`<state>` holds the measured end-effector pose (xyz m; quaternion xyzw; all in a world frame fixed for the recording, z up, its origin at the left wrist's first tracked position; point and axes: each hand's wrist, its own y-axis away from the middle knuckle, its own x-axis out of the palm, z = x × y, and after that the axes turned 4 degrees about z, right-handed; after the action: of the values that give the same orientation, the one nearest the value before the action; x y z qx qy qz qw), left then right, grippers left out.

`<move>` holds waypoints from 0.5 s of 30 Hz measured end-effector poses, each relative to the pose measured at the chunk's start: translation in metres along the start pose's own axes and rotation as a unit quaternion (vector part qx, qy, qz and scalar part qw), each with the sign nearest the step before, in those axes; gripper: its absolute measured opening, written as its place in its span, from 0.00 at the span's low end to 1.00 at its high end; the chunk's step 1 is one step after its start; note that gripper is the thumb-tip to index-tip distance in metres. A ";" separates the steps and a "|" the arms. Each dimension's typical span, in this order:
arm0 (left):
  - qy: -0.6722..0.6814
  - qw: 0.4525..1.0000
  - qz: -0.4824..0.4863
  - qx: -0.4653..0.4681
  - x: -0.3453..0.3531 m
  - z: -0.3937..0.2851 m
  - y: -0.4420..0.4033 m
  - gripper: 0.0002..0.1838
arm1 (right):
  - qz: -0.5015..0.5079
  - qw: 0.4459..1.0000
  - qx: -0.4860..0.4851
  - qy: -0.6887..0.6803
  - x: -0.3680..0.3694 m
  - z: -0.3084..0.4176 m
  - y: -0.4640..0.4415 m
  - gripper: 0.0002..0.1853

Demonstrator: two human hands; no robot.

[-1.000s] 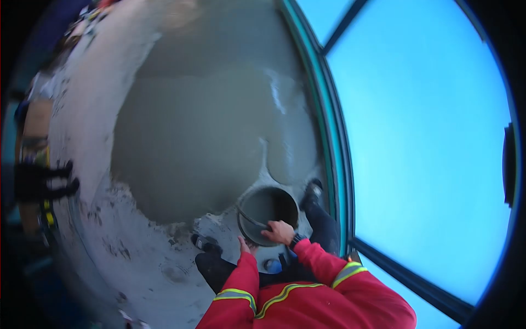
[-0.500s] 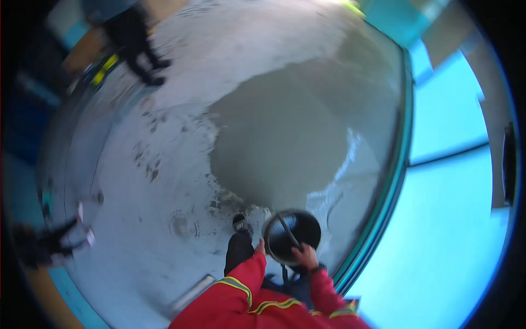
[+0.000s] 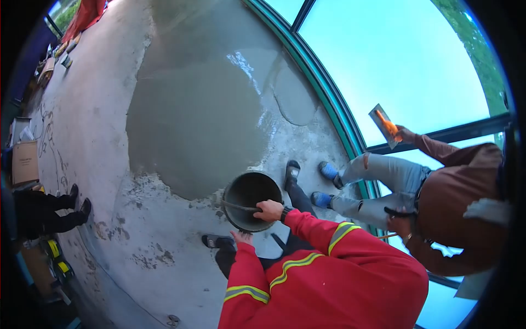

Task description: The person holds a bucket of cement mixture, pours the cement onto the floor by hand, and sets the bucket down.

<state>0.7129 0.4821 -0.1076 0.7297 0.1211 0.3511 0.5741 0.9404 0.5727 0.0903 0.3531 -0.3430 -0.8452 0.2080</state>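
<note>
A black bucket (image 3: 236, 197) is in front of my legs, its mouth tilted toward the camera and its inside dark. My right hand (image 3: 268, 210) is closed around the bucket's handle. Against the bucket's near outer side, my left hand (image 3: 241, 237) supports it; part of its fingers is hidden by the bucket. Just beyond the bucket lies a broad patch of smooth, wet grey cement (image 3: 192, 120) on the rough floor. What the bucket holds, if anything, I cannot make out.
At right, a co-worker (image 3: 460, 208) in a brown top holds a trowel (image 3: 387, 127) with an orange handle. A green window frame (image 3: 329, 104) borders the floor. Another person's dark legs (image 3: 49, 211) are at left, near a cardboard box (image 3: 24, 163) and a cable (image 3: 118, 288).
My view has turned, and the co-worker with the trowel has come into view at right. Both hands remain at the bucket, the right one still on its handle.
</note>
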 end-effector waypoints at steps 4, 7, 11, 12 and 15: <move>-0.075 0.987 -0.108 -0.087 -0.083 -0.042 0.023 0.56 | 0.014 0.998 0.041 -0.037 0.082 0.021 0.001 0.22; -0.105 0.976 -0.193 -0.009 -0.138 -0.076 0.062 0.46 | 0.004 0.996 0.061 -0.061 0.134 0.039 0.001 0.23; -0.141 0.966 -0.194 0.098 -0.190 -0.088 0.092 0.31 | -0.001 0.992 0.078 -0.097 0.166 0.031 -0.010 0.25; -0.190 0.956 -0.195 0.109 -0.201 -0.093 0.106 0.32 | 0.000 0.990 0.089 -0.108 0.189 0.034 -0.003 0.25; -0.294 0.932 -0.148 0.152 -0.208 -0.105 0.104 0.34 | -0.033 0.989 0.097 -0.103 0.238 0.029 -0.006 0.25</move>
<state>0.4703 0.4078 -0.0791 0.8527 0.1060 0.0094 0.5114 0.7598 0.4479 -0.0075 0.2940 -0.4314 -0.8460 0.1086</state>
